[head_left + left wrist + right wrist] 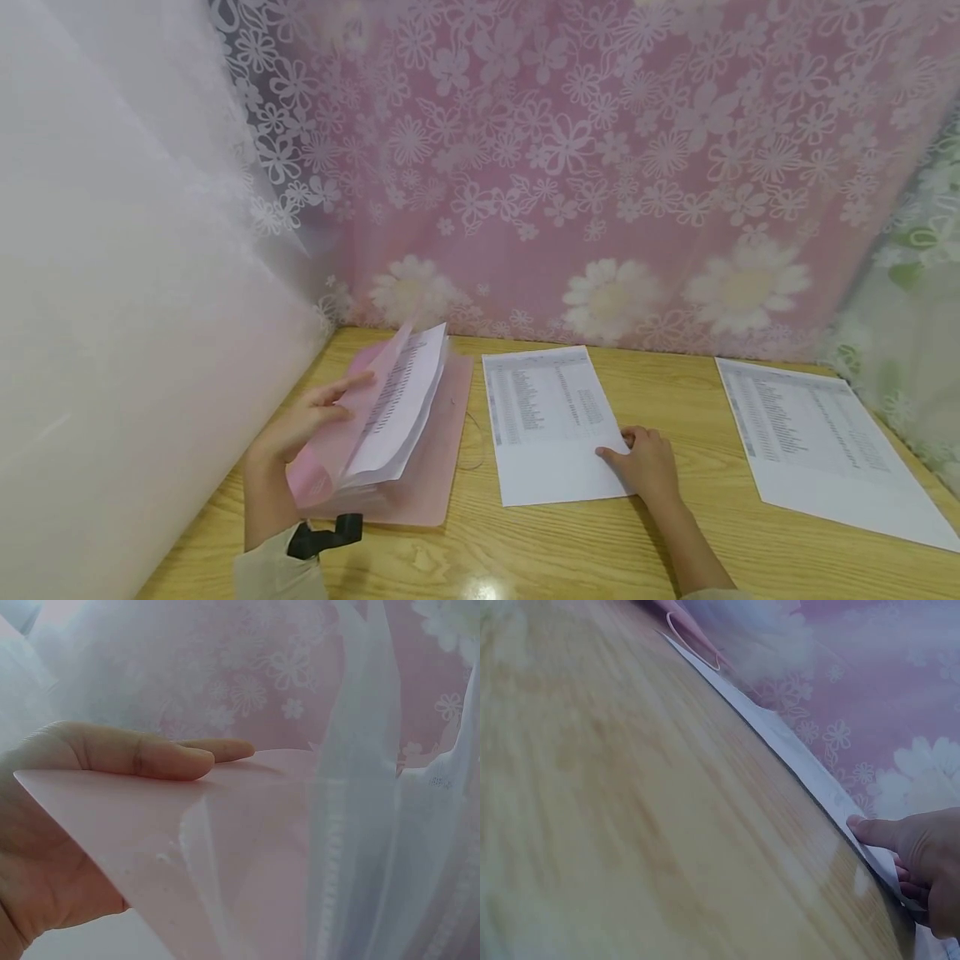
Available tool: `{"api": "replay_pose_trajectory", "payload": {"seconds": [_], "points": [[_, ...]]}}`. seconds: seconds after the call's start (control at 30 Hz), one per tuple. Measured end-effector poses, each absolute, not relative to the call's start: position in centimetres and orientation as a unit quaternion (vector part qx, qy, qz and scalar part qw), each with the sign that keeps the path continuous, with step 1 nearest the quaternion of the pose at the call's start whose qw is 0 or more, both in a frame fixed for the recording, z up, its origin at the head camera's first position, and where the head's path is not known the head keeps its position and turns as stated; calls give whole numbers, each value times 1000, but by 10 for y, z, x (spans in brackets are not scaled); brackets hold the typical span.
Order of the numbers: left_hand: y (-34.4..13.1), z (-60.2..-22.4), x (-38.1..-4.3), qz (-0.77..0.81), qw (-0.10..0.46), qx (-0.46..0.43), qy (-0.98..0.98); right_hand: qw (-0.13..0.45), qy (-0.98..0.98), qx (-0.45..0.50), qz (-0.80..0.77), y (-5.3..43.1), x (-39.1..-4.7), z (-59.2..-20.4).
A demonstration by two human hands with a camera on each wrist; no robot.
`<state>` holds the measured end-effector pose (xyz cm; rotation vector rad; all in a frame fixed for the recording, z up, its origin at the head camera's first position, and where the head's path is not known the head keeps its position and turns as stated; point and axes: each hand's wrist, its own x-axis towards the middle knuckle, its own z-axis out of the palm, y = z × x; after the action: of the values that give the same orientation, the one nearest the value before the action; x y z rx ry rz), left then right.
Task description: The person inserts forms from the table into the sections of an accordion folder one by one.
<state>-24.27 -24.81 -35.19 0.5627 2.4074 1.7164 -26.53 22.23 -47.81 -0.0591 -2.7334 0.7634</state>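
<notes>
A pink plastic folder [442,487] lies at the left of the table, its front cover raised on a slant. My left hand [300,425] holds that cover by its left edge, with the thumb along one face in the left wrist view. Inside the folder, clear sleeves [360,825] and printed pages [393,408] stand partly fanned. To the right of the folder lies a printed sheet [555,471] with a table of text. My right hand [652,467] pinches its lower right edge, thumb on top and fingers beneath.
A second printed sheet [832,475] lies at the right of the wooden table [420,562]. A thin elastic loop [482,442] sticks out from the folder's right edge. Behind the table hangs a pink flowered curtain [525,183]; a white sheet [135,292] hangs along the left.
</notes>
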Motion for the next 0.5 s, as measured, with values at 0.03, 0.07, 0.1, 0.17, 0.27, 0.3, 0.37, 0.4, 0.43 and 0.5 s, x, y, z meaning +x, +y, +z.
{"api": "replay_pose_trajectory", "payload": {"seconds": [0.03,0.07,0.1,0.17,0.27,0.3,0.37,0.4,0.43,0.5], "points": [[-248,-352,-243,569,65,189,798,155,-950,-23,268,222,-265,-478],[-248,-352,-243,568,64,190,798,157,-949,-25,273,222,-265,-478],[-248,-352,-242,568,64,190,798,157,-947,-27,278,222,-265,-478],[-248,-352,-242,569,65,190,798,158,-945,-30,286,222,-265,-478],[-248,-352,-242,571,69,189,796,152,-942,-35,296,222,-265,-478],[-247,-352,-242,571,69,191,796,149,-942,-37,299,222,-265,-477],[-247,-352,-243,570,69,193,796,140,-940,-43,307,223,-265,-476],[-247,-353,-243,569,68,195,796,134,-939,-49,312,223,-265,-476],[-247,-353,-243,569,67,195,796,127,-938,-55,318,223,-264,-476],[-247,-353,-243,569,67,196,796,113,-935,-64,331,223,-263,-475]]}}
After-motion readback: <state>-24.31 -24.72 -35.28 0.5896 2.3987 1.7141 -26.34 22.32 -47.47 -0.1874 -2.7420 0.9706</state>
